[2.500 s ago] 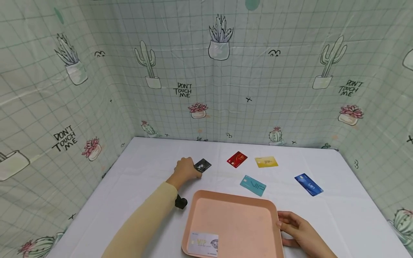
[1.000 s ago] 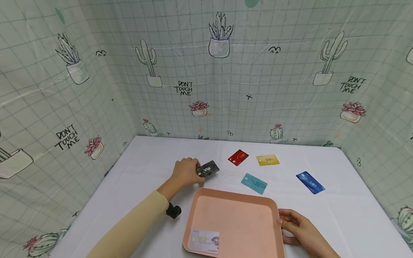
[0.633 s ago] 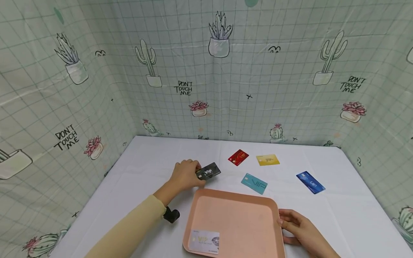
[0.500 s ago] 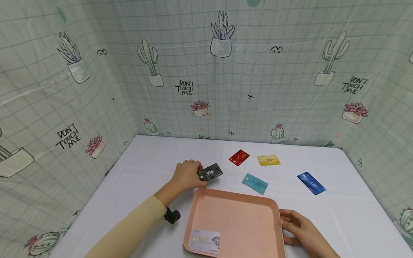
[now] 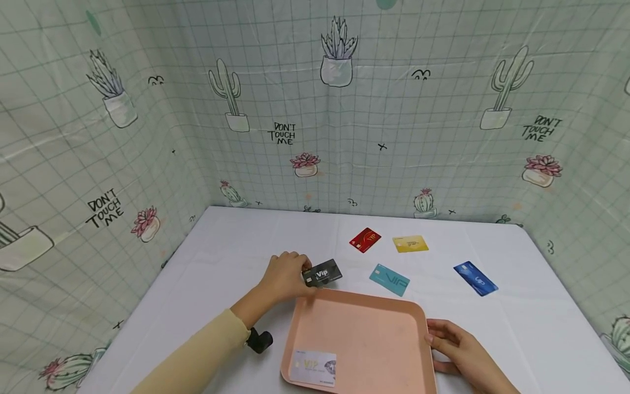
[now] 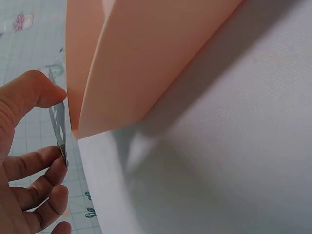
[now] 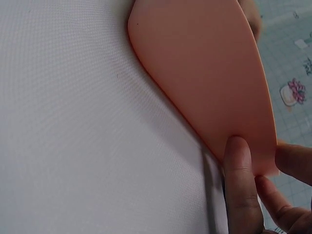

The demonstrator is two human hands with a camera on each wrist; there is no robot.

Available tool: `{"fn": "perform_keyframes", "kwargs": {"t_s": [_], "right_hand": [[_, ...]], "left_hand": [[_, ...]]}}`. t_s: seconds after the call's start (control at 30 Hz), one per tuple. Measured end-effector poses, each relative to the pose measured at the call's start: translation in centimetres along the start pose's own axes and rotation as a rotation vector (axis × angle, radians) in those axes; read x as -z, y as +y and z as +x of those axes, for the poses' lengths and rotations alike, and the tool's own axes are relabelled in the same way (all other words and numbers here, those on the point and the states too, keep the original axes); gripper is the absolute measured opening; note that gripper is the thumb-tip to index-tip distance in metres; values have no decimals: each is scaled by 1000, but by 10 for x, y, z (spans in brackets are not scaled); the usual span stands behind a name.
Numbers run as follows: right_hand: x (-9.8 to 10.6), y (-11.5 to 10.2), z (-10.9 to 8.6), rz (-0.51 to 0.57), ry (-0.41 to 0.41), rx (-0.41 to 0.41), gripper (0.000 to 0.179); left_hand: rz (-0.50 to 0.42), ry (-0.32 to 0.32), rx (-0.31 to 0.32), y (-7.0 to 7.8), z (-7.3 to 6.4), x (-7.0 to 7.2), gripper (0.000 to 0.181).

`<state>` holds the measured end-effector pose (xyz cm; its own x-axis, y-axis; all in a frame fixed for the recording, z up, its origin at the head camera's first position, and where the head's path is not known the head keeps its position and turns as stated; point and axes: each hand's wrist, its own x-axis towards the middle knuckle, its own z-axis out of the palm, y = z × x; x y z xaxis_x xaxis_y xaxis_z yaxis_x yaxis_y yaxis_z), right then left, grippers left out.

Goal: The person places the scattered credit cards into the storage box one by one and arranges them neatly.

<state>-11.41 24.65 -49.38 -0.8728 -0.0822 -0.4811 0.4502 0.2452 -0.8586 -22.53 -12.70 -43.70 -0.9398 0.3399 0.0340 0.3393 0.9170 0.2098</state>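
Black card (image 5: pixel 324 273), "Vip" in white

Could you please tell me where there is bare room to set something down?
The tray is bare right of and beyond the silver card. The white table is bare left of the left hand and right of the blue card. Crowded: beyond the tray, with the red card, yellow card, teal card and, in the left hand, the black card.

Six cards (image 5: pixel 322 273), one shallow pink tray (image 5: pixel 369 334), two hands (image 5: pixel 284 278)
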Motion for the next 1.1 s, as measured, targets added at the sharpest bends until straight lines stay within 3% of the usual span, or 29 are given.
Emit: {"fn": "perform_keyframes", "kwargs": {"t_s": [0.7,1.1], "right_hand": [[1,1,0,7,-8,4,74],[0,0,-1,10,8,1,74]], "left_hand": [[-22,27,-67,3,-22,-7,47],[-1,10,-117,5,-33,-6,47]]}}
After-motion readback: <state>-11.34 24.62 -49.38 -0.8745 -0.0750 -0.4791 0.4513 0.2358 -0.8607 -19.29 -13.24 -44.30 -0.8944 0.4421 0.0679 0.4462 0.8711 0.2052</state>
